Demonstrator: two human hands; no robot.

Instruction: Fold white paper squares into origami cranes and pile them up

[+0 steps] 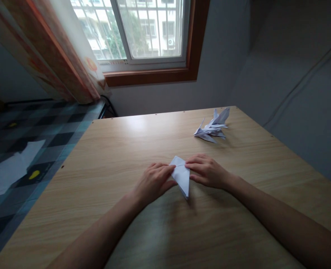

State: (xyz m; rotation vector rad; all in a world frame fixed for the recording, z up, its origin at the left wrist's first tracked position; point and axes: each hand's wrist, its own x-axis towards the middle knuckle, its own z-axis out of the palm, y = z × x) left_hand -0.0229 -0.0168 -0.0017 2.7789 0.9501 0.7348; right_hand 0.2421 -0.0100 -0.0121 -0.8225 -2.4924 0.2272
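Observation:
A folded piece of white paper [181,175], kite-shaped with its long point toward me, is between my hands just over the wooden table [112,149]. My left hand [156,179] pinches its left edge between thumb and fingers. On the opposite side, my right hand [207,171] grips the right edge, fingertips on top and thumb low at the side. A crease runs across the paper near its upper corner. Beyond my right hand lies a small pile of folded paper cranes [212,127], their wings and points overlapping.
Left of the table is a bed with a checked cover [58,130], and white paper sheets [14,168] lie on it. A curtain [50,48] hangs beside the barred window [151,30]. A cable [302,80] runs along the right wall.

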